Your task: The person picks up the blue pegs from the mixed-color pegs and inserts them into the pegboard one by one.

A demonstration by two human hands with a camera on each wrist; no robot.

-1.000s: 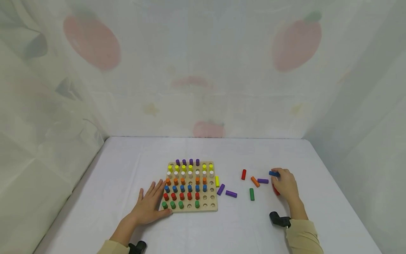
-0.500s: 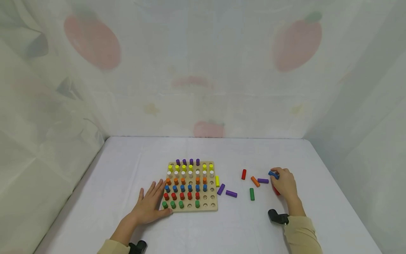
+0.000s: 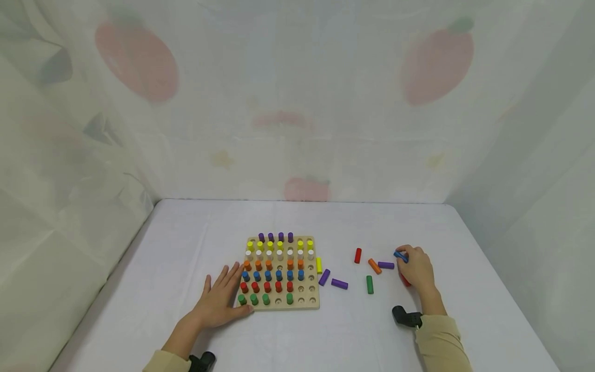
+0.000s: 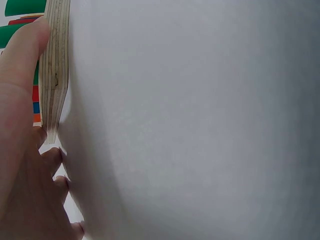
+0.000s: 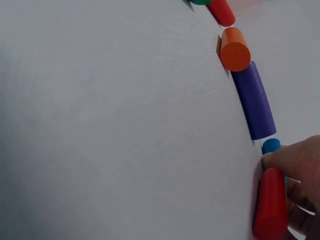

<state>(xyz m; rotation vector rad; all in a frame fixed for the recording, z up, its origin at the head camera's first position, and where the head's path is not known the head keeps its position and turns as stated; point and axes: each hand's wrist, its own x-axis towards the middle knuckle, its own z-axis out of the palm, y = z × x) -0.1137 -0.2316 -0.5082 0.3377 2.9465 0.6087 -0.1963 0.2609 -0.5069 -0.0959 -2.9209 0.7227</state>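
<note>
A wooden pegboard [image 3: 304, 305] carries rows of upright colored pegs: purple, yellow, white, orange, blue, red and green, with some holes bare. My left hand [image 3: 218, 302] lies with straight, spread fingers at the board's left side, the thumb on its near left corner. In the left wrist view that thumb [image 4: 25, 55] touches the board's layered edge [image 4: 56, 55]. Out to the right, my right hand [image 3: 418, 269] pinches a blue peg [image 3: 401, 256] between thumb and fingers. A red peg [image 5: 271, 205] lies beside that hand, partly covered by it in the head view.
Loose pegs lie on the white tabletop between board and right hand: a red peg [image 3: 357, 256], an orange peg [image 3: 374, 266], a green peg [image 3: 369, 284] and several purple ones [image 3: 386, 265]. A yellow peg [image 3: 318, 265] lies against the board's right edge. White curtains surround the table.
The blue peg has turned from nearly level to slanted in my right hand's fingers. The right forearm has shifted slightly left. My left hand stays in place at the board.
</note>
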